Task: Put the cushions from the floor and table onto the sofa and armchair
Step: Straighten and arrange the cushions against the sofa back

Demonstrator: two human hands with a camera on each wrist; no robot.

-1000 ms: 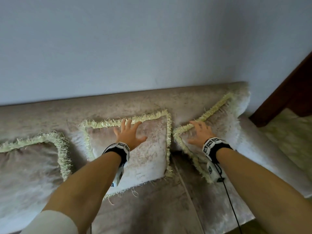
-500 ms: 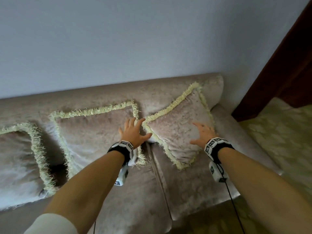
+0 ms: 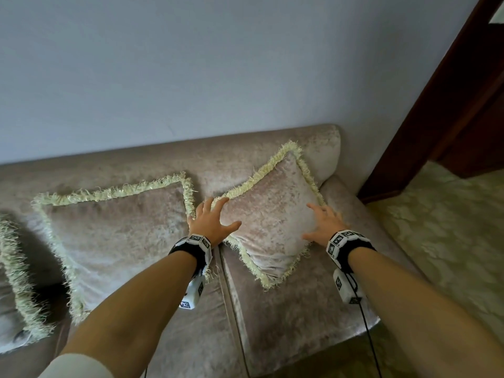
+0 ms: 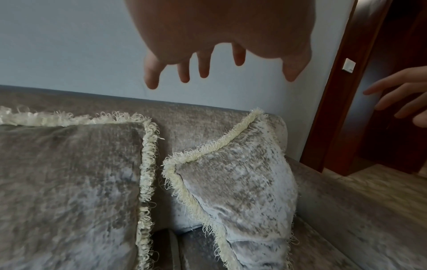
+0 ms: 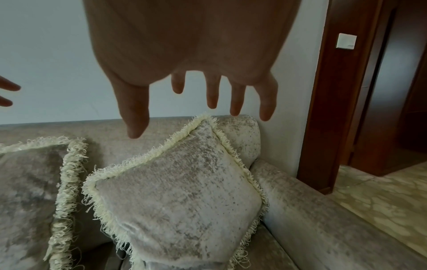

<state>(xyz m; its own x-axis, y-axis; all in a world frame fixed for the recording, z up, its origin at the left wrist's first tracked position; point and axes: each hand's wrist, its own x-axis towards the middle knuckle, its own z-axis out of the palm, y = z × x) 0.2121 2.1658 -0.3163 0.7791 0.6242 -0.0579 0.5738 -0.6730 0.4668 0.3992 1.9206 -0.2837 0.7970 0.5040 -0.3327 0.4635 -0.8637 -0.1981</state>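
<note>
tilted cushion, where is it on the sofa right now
In the head view the tilted cushion leans on a corner at the sofa's right end, against the backrest, just right of the larger cushion.

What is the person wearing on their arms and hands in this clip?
Both hands, left hand and right hand, are bare. Each wrist has a black band with white blocks bearing black square markers. A thin black cable hangs from the right one. A white sleeve covers the left upper arm.

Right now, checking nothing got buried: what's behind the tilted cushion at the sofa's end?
Behind the tilted cushion only the sofa backrest and its armrest corner show. The patch its body covers is hidden.
</note>
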